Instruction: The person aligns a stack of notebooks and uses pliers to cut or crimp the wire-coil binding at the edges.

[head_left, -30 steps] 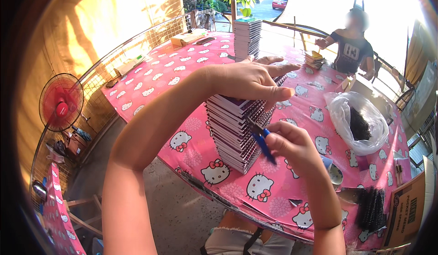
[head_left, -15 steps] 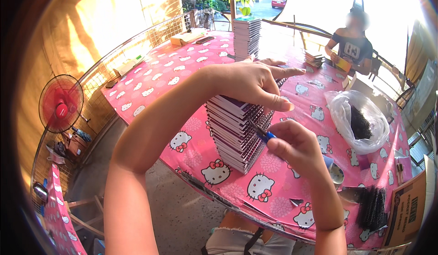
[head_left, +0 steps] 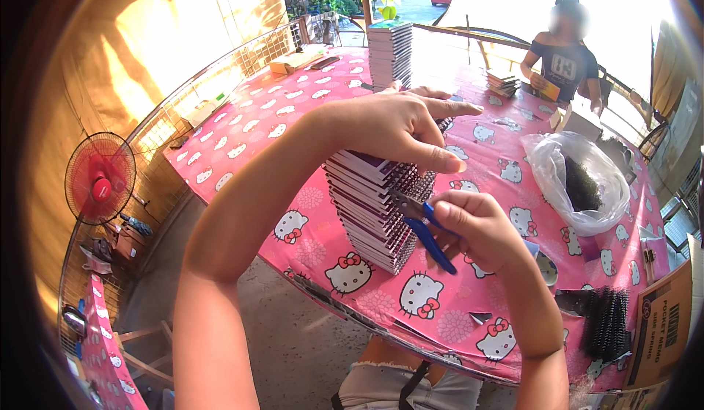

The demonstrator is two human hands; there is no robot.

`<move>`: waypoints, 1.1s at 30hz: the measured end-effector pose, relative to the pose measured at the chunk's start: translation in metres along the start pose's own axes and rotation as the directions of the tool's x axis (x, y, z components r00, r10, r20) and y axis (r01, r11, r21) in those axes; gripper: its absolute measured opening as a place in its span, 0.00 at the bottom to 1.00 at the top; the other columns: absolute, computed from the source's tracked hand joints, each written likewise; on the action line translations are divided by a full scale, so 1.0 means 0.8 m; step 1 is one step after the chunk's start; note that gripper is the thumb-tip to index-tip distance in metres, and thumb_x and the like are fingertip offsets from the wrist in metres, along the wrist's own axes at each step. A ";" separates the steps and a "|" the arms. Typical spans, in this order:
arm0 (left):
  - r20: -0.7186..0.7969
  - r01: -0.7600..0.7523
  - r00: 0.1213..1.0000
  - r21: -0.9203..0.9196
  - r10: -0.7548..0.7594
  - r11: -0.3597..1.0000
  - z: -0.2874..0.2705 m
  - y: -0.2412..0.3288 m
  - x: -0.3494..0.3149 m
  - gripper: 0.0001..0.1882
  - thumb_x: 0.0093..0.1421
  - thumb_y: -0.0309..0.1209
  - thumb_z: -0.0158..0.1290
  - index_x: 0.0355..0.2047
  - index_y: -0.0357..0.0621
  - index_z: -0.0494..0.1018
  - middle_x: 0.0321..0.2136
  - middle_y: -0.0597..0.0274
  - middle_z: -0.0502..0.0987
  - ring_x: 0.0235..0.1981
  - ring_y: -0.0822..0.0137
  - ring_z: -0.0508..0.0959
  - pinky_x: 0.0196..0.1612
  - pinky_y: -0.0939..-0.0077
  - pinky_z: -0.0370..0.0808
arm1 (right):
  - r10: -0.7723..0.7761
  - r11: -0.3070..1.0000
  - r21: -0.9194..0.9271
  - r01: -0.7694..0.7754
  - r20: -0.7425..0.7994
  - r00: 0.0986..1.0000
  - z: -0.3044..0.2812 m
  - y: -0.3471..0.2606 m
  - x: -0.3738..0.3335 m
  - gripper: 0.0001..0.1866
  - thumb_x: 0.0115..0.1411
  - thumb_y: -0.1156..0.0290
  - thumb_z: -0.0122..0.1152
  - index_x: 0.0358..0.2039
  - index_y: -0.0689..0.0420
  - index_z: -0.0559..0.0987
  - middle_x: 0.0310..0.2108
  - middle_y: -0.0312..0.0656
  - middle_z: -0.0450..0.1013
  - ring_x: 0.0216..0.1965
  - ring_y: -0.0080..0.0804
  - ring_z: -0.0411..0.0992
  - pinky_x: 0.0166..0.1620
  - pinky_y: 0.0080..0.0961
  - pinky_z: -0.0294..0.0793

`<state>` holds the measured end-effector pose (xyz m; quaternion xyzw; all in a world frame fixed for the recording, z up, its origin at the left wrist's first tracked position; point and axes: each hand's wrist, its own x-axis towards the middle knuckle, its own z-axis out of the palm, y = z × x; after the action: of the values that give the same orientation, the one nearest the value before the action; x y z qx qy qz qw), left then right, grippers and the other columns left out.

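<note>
A tall stack of spiral-bound notebooks (head_left: 359, 212) stands near the front edge of the table, its black coil bindings facing right. Across the top of it lies my left hand (head_left: 414, 127), fingers spread and thumb stretched out, holding nothing. My right hand (head_left: 480, 227) grips blue-handled cutting pliers (head_left: 434, 247) just right of the stack. The metal jaws point left and meet the coil ends on the bound side; whether they are closed on a wire is too small to tell. One handle swings out below my fingers.
Behind stands a second notebook stack (head_left: 390, 54). To the right are a clear plastic bag (head_left: 546, 182) of black coils, a bundle of black coils (head_left: 607, 322) and a cardboard box (head_left: 664, 329). A person (head_left: 565, 61) sits across the pink table (head_left: 242, 120), holding something yellow. A red fan (head_left: 100, 179) stands left.
The pliers' handles have spread apart, and one now hangs below my right hand. My left hand stays on the stack. The whole view has shifted slightly.
</note>
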<state>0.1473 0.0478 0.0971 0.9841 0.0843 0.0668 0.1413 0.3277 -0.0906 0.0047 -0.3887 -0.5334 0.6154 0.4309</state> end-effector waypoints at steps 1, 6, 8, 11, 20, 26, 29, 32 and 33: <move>-0.006 0.000 1.000 -0.008 0.000 1.000 0.000 0.000 0.000 0.32 0.60 0.65 0.47 0.25 0.50 0.83 0.69 0.55 0.55 0.71 0.45 0.47 0.67 0.39 0.45 | -0.070 0.996 -0.063 0.069 -0.023 0.997 0.002 0.008 -0.001 0.20 0.59 0.61 0.69 0.44 0.63 0.78 0.32 0.39 0.78 0.31 0.24 0.76 0.35 0.23 0.77; -0.023 0.003 1.000 -0.035 -0.004 0.999 0.000 -0.002 -0.003 0.32 0.60 0.64 0.48 0.25 0.49 0.83 0.69 0.55 0.57 0.70 0.45 0.50 0.67 0.40 0.46 | -0.755 0.346 -0.835 0.427 0.022 0.655 0.018 0.039 -0.011 0.25 0.49 0.64 0.75 0.45 0.60 0.77 0.39 0.47 0.74 0.39 0.39 0.76 0.41 0.32 0.76; -0.033 -0.017 0.999 -0.057 0.015 0.998 0.001 -0.002 -0.002 0.31 0.60 0.64 0.49 0.24 0.49 0.83 0.68 0.55 0.58 0.70 0.46 0.51 0.67 0.40 0.46 | -0.791 0.172 -0.921 0.349 0.082 0.606 0.020 0.037 -0.009 0.28 0.48 0.64 0.77 0.47 0.61 0.76 0.41 0.47 0.74 0.39 0.41 0.76 0.44 0.33 0.76; -0.050 -0.032 0.998 -0.044 0.030 0.999 0.002 -0.002 -0.001 0.31 0.59 0.64 0.49 0.24 0.49 0.83 0.68 0.55 0.59 0.70 0.47 0.52 0.67 0.42 0.47 | -0.451 0.783 -0.530 0.326 -0.123 0.884 0.017 0.021 -0.002 0.22 0.55 0.62 0.73 0.42 0.65 0.78 0.32 0.44 0.77 0.31 0.34 0.76 0.38 0.29 0.77; -0.100 -0.006 0.995 -0.101 -0.005 0.995 -0.001 -0.006 -0.009 0.29 0.58 0.61 0.53 0.25 0.47 0.83 0.66 0.52 0.62 0.69 0.45 0.54 0.67 0.48 0.52 | -0.604 0.593 -0.707 0.385 -0.074 0.794 0.023 0.032 -0.005 0.22 0.50 0.63 0.75 0.42 0.60 0.78 0.36 0.45 0.77 0.37 0.39 0.76 0.42 0.37 0.76; -0.089 -0.019 0.996 -0.103 0.010 0.994 -0.003 -0.009 -0.008 0.29 0.58 0.60 0.54 0.24 0.46 0.83 0.65 0.49 0.63 0.69 0.44 0.55 0.67 0.49 0.53 | -0.775 0.106 -0.959 0.262 0.086 0.626 0.022 0.050 -0.004 0.27 0.44 0.66 0.79 0.43 0.60 0.78 0.43 0.47 0.73 0.43 0.43 0.75 0.45 0.33 0.76; -0.100 -0.043 0.994 -0.087 0.034 0.995 -0.002 -0.007 -0.008 0.29 0.58 0.60 0.54 0.24 0.46 0.83 0.65 0.50 0.64 0.69 0.44 0.55 0.67 0.49 0.53 | -0.732 0.355 -0.837 0.416 0.028 0.681 0.020 0.037 0.001 0.22 0.46 0.67 0.78 0.38 0.62 0.79 0.36 0.44 0.75 0.36 0.33 0.77 0.38 0.28 0.77; -0.110 -0.022 0.994 -0.058 0.015 0.998 0.001 -0.003 -0.007 0.28 0.58 0.60 0.54 0.24 0.47 0.83 0.65 0.51 0.64 0.69 0.44 0.55 0.67 0.49 0.53 | -0.470 0.719 -0.598 0.355 -0.042 0.882 0.008 0.016 0.003 0.19 0.53 0.61 0.73 0.36 0.63 0.80 0.28 0.41 0.77 0.29 0.27 0.77 0.33 0.24 0.77; -0.102 -0.004 0.995 -0.027 0.001 1.000 0.002 -0.003 -0.007 0.28 0.57 0.61 0.54 0.23 0.47 0.83 0.65 0.51 0.64 0.69 0.44 0.55 0.67 0.49 0.53 | -0.256 0.864 -0.462 0.202 -0.058 0.965 0.002 0.010 0.004 0.20 0.55 0.58 0.72 0.36 0.63 0.80 0.27 0.40 0.77 0.28 0.26 0.77 0.32 0.24 0.77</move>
<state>0.1420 0.0486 0.0947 0.9775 0.0894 0.1183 0.1499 0.3240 -0.0883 -0.0034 -0.4476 -0.6777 0.3949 0.4295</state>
